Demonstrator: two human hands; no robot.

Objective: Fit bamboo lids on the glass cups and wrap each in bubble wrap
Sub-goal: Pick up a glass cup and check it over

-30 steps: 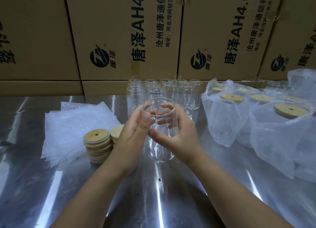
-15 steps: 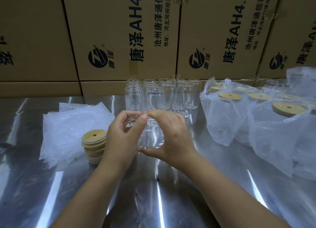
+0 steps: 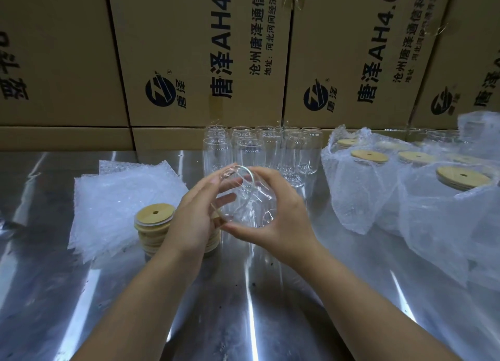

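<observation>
Holding one glass cup (image 3: 250, 203) with both hands, above the table (image 3: 270, 320) and clear of its surface. The cup is tipped well off upright, with one round end facing up and away from me at the top of the grip. I can't say for sure if that end is the mouth or the base. My left hand (image 3: 193, 217) takes the cup's left side, thumb up near that top edge, and its fingers (image 3: 226, 199) show through the glass on the far side. My right hand (image 3: 284, 220) wraps the right side, fingers curled over the top and thumb tucked under the lower end. So both grips are closed on the same cup, which sits squarely between the two palms. Just left of the left wrist is a stack of bamboo lids (image 3: 154, 226); a second stack behind the hand is mostly hidden. The stacks sit at the edge of a pile of bubble wrap sheets (image 3: 113, 198), further left. Straight behind the hands, near the back, a cluster of empty cups (image 3: 259, 149) stands upright and unlidded. To the right, well apart from the grip, are wrapped cups (image 3: 359, 195), lidded and bundled in bubble wrap. Cardboard boxes (image 3: 203, 49) with printed text form the back wall.
</observation>
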